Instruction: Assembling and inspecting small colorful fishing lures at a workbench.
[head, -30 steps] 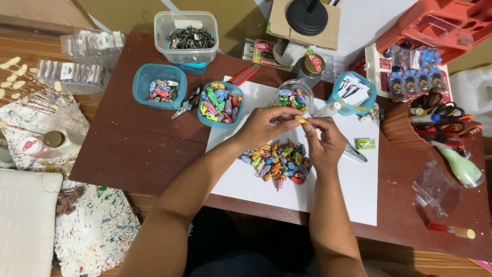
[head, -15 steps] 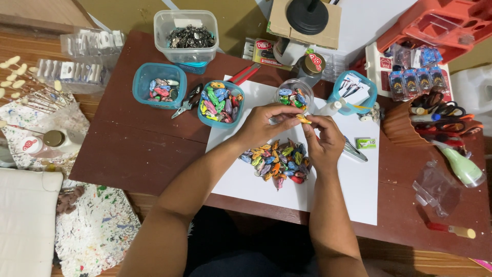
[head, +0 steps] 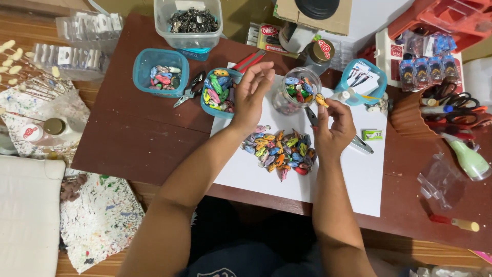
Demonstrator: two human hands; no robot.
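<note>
My right hand (head: 335, 123) pinches a small orange painted bead (head: 321, 100) at its fingertips, right beside the clear jar (head: 298, 91) of multicoloured beads. My left hand (head: 251, 95) hovers with fingers spread and nothing in it, above the teal bowl (head: 219, 94) of green and yellow beads. Below both hands, a pile of painted beads (head: 279, 150) lies on a white sheet of paper (head: 353, 179) on the brown table (head: 133, 138).
A second teal bowl (head: 160, 72) of beads and a clear tub (head: 189, 23) of dark metal bits stand at the back. Pliers (head: 190, 91), metal tweezers (head: 360, 144), a teal cup (head: 363, 81), a scissor holder (head: 441, 107) and a glue bottle (head: 467, 158) surround the paper.
My hands have come apart. The left one let go and moved left and up, now open. The right one keeps the orange bead near the jar.
</note>
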